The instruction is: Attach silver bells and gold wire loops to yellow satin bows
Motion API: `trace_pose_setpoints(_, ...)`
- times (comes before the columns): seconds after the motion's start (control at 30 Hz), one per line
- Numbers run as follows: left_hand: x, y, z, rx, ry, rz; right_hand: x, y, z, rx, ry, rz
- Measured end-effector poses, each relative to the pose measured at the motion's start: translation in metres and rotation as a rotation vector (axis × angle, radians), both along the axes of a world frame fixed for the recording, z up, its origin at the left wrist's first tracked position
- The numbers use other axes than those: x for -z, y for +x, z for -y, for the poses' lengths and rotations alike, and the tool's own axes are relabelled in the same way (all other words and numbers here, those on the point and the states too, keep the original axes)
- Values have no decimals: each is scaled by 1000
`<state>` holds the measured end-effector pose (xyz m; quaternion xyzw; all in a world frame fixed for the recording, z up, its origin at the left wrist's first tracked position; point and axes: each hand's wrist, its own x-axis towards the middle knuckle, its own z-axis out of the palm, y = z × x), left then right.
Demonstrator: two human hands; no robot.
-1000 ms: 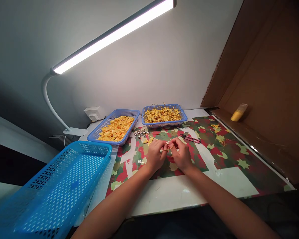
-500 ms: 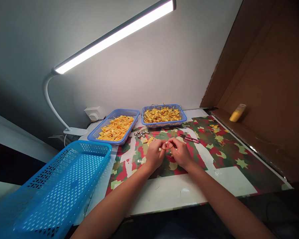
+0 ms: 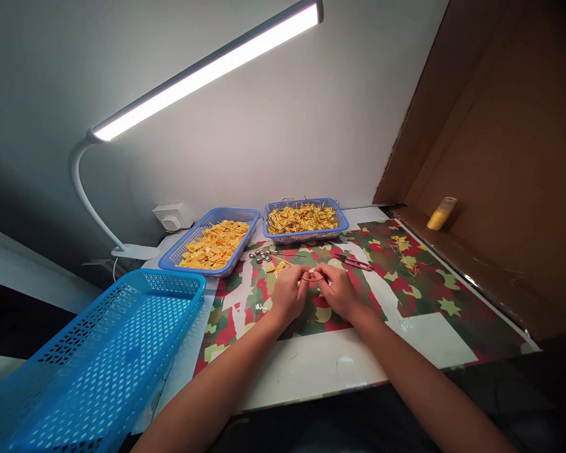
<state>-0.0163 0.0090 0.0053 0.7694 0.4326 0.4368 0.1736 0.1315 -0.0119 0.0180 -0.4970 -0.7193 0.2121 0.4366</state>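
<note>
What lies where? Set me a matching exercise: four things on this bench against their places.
1. cord
2. snips
3. bottle
4. bells

a. on the brown ledge
b. pinched between left hand and right hand
c. on the mat, just beyond the right hand
d. by the basket of yellow squares

Pairs: 1-b, 2-c, 3-a, 4-d.

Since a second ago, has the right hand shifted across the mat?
No. The right hand, pinching the gold loop, stays just short of the red snips; only the view slid left.
</note>
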Motion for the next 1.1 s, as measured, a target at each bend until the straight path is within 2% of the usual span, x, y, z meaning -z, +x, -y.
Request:
trace_pose_setpoints(0.67, -5, 2, 5, -3, -26, -21, 1, 3, 0, -28, -32, -24)
trace_pose_setpoints(1.1, -6, 14, 14, 48, -174, 44, -11, 29, -2, -117, -157, 23)
